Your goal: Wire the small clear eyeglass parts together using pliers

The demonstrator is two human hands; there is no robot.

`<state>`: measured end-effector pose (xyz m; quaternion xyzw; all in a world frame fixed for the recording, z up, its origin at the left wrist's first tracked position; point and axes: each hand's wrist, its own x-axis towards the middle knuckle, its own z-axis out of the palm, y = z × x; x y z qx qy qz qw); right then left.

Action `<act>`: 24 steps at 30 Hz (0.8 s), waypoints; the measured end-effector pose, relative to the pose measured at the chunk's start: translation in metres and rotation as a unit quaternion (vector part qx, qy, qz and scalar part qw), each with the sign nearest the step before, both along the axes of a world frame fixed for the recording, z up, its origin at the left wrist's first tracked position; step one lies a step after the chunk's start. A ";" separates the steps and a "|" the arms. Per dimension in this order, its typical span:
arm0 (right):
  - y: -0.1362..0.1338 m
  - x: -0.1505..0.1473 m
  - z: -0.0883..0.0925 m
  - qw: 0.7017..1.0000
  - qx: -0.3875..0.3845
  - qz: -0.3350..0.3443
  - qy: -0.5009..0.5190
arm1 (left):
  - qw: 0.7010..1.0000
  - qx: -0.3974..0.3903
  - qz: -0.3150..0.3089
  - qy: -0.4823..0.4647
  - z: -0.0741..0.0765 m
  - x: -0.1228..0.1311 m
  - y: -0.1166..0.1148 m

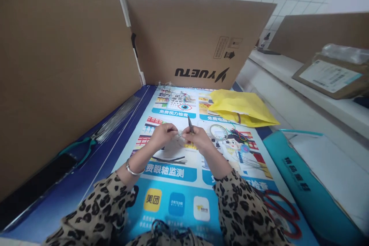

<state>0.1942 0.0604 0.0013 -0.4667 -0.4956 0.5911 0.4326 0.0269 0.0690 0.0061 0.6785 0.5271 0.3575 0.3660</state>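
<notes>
My left hand (162,134) and my right hand (198,138) meet over a printed poster (178,184) on the table. Both are closed in a pinch. Between their fingertips sits a small clear piece (180,135) that I cannot make out. A thin dark tool (190,124) sticks up from my right hand. A silver bangle (133,170) circles my left wrist, and both sleeves are leopard print. Thin dark wires (170,159) lie on the poster just below my hands.
Cardboard panels (184,38) wall the left and back. Teal-handled pliers (82,147) and a bundle of metal wires (118,117) lie at left. A yellow bag (242,107), a clear tape roll (218,132), coloured wires (239,135), red scissors (284,209) and a teal bag (305,184) are at right.
</notes>
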 end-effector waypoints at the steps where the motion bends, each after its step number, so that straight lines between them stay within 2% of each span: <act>1: -0.004 -0.001 0.000 1.000 -0.004 -0.007 0.016 | 1.000 -0.010 0.007 -0.023 -0.003 0.002 -0.003; 5: -0.011 -0.006 -0.004 0.997 -0.016 -0.031 0.064 | 0.991 -0.027 0.042 -0.123 -0.018 0.006 -0.010; 7: -0.011 -0.009 -0.007 0.996 -0.021 -0.041 0.082 | 0.987 -0.026 0.038 -0.151 -0.021 0.007 -0.009; 17: 0.015 -0.022 -0.003 0.990 0.007 -0.103 0.093 | 0.972 -0.032 0.047 -0.229 -0.004 0.009 0.011; 24: 0.018 -0.026 -0.007 0.986 0.013 -0.127 0.106 | 0.962 -0.038 0.057 -0.265 -0.013 0.013 0.019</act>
